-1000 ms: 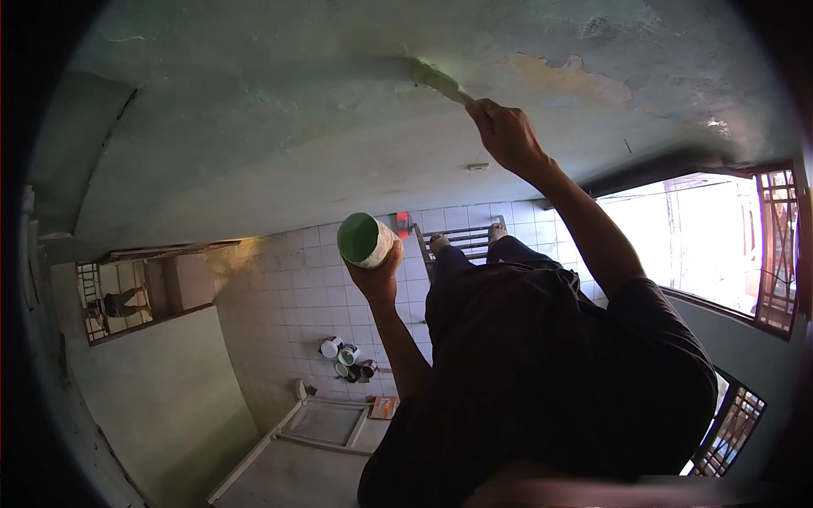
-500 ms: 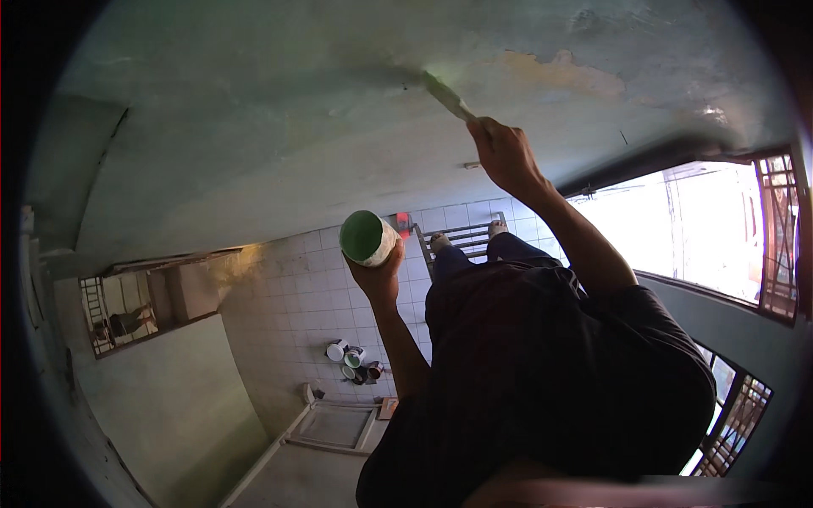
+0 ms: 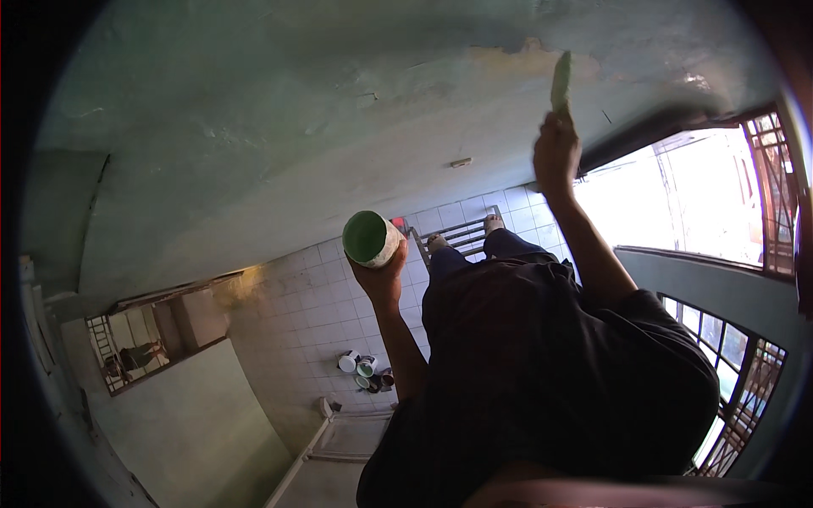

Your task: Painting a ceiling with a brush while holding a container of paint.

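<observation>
My left hand (image 3: 383,278) is closed around a white-sided tub (image 3: 391,244), tipped so its green inside shows. In my right hand (image 3: 556,161) is a paintbrush (image 3: 561,80), gripped by its handle, its green-coated head pointing up. The brush head is near a peeled yellowish patch (image 3: 508,63) on the pale green wall (image 3: 296,144); whether it touches cannot be made out. Both arms are raised, the left one lower than the right.
My feet stand on a slatted platform (image 3: 464,233) above the white tiled floor (image 3: 313,313). Several paint pots (image 3: 366,366) are on that floor. Something red (image 3: 400,224) is beside the platform. A bright window opening (image 3: 686,190) is at right, a doorway (image 3: 161,334) at left.
My right hand has swung the paintbrush to the right, turning it more upright, toward the yellowish patch. My left hand keeps the tub nearly in place. The view has shifted slightly.
</observation>
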Motion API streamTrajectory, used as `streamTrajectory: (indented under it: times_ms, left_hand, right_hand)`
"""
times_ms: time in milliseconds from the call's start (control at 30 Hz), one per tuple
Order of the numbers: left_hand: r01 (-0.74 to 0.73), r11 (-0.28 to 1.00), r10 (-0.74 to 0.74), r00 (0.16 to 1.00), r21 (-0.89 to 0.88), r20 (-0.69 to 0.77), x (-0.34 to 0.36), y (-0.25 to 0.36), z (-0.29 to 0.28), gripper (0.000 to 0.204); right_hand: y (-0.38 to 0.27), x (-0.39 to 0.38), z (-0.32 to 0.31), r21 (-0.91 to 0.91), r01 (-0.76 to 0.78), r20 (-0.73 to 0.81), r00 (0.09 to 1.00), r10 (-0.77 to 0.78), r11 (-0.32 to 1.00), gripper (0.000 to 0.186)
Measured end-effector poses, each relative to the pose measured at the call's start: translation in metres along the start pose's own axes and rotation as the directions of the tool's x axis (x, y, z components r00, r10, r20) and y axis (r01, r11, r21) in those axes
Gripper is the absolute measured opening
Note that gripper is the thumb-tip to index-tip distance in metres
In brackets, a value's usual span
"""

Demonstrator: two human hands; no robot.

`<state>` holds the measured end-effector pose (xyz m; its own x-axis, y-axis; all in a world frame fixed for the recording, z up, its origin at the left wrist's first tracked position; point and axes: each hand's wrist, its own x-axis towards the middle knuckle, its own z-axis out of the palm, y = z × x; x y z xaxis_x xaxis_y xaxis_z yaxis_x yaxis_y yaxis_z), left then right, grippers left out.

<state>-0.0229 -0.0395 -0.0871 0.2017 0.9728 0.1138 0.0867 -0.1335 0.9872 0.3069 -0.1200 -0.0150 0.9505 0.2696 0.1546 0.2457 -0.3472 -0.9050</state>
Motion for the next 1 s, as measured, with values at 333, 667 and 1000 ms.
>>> streamTrajectory:
  times_ms: [333, 667, 1000]
  left_hand:
    - [-0.012, 1.0, 0.013, 0.997, -0.015, 0.08, 0.004, 0.001, 0.013, 0.08]
    - [0.071, 0.994, -0.049, 0.971, -0.086, 0.234, 0.015, 0.022, 0.04, 0.078]
    - [-0.156, 0.984, 0.132, 0.963, 0.088, 0.233, 0.013, -0.001, 0.042, 0.077]
  right_hand:
    - [-0.087, -0.069, 0.08, 0.283, -0.035, 0.398, 0.913, -0.085, 0.958, 0.049]
    - [0.007, 0.043, -0.011, 0.271, 0.021, 0.343, 0.932, -0.117, 0.962, 0.035]
    - [0.091, 0.096, -0.025, -0.154, 0.254, -0.117, 0.955, -0.273, 0.955, 0.022]
